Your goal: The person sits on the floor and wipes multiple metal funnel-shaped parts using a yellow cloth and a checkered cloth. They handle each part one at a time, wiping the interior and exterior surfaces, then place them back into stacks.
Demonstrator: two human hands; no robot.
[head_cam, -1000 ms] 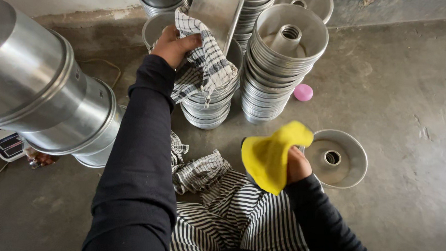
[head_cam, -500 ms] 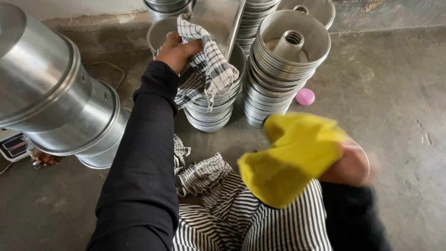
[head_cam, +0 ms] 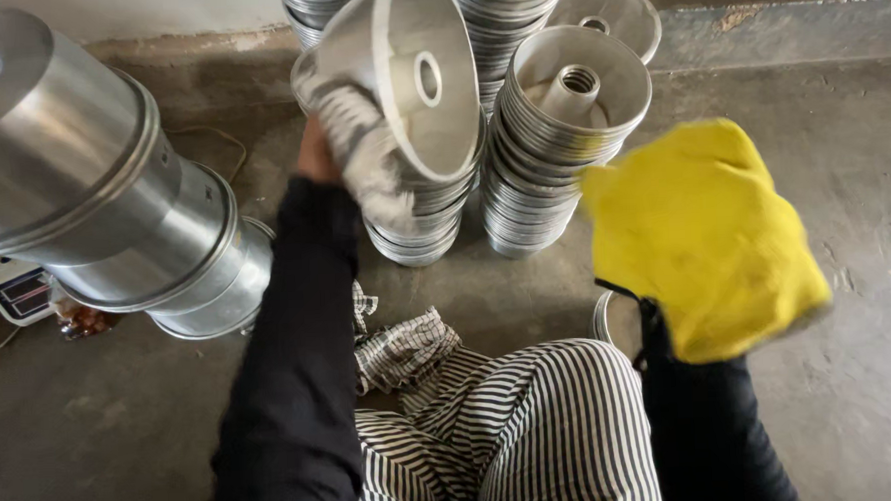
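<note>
Head view, one moment, items as follows.

Item: round metal pan (head_cam: pixel 413 77), upper centre of frame. Dull silver aluminium, shallow and flared, with a central tube hole showing as a bright ring. Tilted on edge, hollow side turned toward the right of the frame, raised above the stack of pans (head_cam: pixel 414 217) under it.

Item: left hand (head_cam: pixel 319 151), upper centre-left, dark sleeve. Closed on the pan's left rim through a checked cloth (head_cam: pixel 366 159), which is blurred and drapes down the pan's outer wall.

Item: right hand, right of centre, wholly covered by a yellow cloth (head_cam: pixel 705 234); only a dark sleeve shows below it. Fingers hidden, so I cannot tell how tightly the cloth is clutched. Well apart from the pan.

Item: second stack of pans (head_cam: pixel 561 145), just right of the first, top pan upright with its centre tube standing up.

Item: large nested metal vessels (head_cam: pixel 92 186), lying on their side, upper left.

Item: small scale (head_cam: pixel 22 294), left edge, partly under those vessels.

Item: striped trousers (head_cam: pixel 514 438), bottom centre, with more checked fabric (head_cam: pixel 405 347) lying just beside them.

Item: grey concrete floor (head_cam: pixel 840 103).
</note>
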